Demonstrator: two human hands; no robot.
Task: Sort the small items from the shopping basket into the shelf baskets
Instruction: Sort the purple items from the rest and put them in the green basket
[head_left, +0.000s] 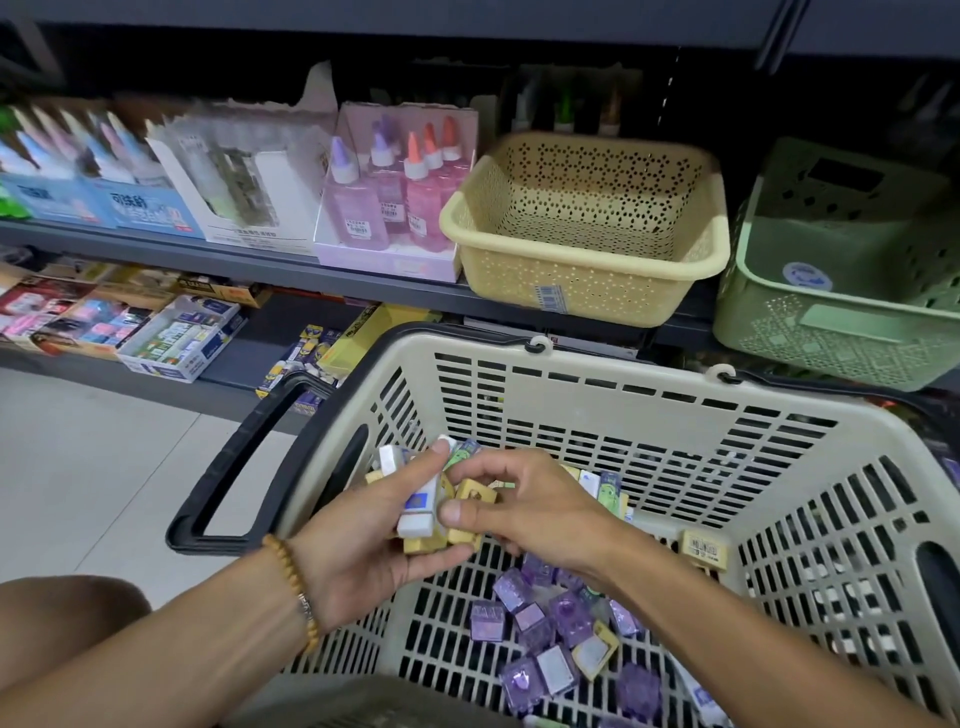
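A beige shopping basket (597, 395) with a black handle (234, 462) fills the lower middle. Several small purple boxes (550, 629) lie on its floor, and white and green erasers (605, 486) lie along its far wall. My left hand (363, 540) holds a bunch of white and yellow erasers (421, 512) over the basket. My right hand (524, 504) pinches a yellow eraser (470, 514) pressed against that bunch. On the shelf behind stand an empty yellow perforated basket (587, 270) and a green basket (831, 332) to its right.
Glue bottles in a pink display box (395, 208) and other stationery boxes (234, 176) stand left of the yellow basket. The lower shelf holds eraser boxes (176, 338). Grey floor tiles (93, 457) lie at the left. My knee (67, 613) shows at the lower left.
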